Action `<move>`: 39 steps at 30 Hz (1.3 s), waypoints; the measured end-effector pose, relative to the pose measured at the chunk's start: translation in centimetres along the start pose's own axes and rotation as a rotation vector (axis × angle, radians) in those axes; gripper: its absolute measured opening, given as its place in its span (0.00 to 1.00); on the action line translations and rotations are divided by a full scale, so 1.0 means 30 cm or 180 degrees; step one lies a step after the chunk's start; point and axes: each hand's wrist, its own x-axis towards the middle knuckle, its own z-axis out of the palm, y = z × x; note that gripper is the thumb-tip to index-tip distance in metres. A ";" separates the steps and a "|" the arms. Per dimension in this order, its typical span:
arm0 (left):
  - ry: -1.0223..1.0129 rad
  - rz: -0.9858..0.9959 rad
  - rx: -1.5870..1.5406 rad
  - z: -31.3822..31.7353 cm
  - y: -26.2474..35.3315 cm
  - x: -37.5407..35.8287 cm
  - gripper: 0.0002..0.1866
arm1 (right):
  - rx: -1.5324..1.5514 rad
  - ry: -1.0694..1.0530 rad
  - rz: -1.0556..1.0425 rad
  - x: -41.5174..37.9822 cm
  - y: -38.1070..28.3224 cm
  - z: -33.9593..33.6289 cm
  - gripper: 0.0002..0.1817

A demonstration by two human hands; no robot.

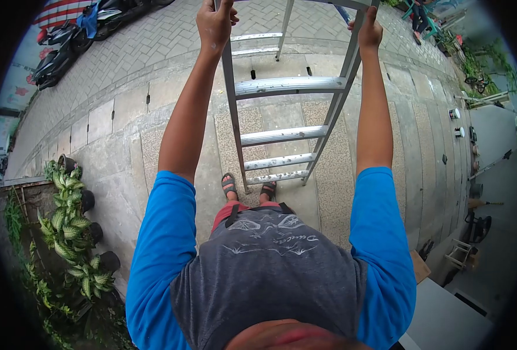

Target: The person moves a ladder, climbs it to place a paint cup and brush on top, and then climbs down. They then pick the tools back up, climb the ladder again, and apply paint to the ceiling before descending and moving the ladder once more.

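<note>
A metal stepladder [290, 86] stands upright on the paving right in front of me, its treads scuffed and spotted. High up on its left rail, my left hand [215, 26] is closed, with pale specks on the skin. My right hand [368, 32] grips the right rail at about the same height. Both arms are stretched out forward. The ladder's rear legs [285, 32] are spread away behind the treads. Its top lies partly beyond the upper edge of the view. My sandalled feet [229, 185] are close to the ladder's foot.
Potted leafy plants [69, 233] line the left side. Motorbikes [66, 46] are parked at the upper left. Two small paint cans [456, 132] sit on the right. A seated person's leg [420, 26] shows at the upper right. A white surface [445, 318] lies at lower right.
</note>
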 end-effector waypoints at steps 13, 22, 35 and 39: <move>0.0198 -0.0184 0.0061 0.031 -0.035 0.002 0.27 | 0.0375 0.0203 0.0140 -0.014 -0.010 0.032 0.49; 0.0307 -0.0181 0.0099 0.038 -0.038 0.007 0.26 | 0.0412 0.0190 0.0091 -0.007 0.015 0.035 0.52; -0.0027 -0.0519 0.0345 0.010 0.003 0.019 0.29 | 0.0478 0.0021 0.0147 0.040 0.038 0.040 0.52; -0.0075 -0.0526 0.0335 -0.010 0.036 0.001 0.29 | 0.0535 0.0023 0.0147 -0.006 0.002 0.025 0.51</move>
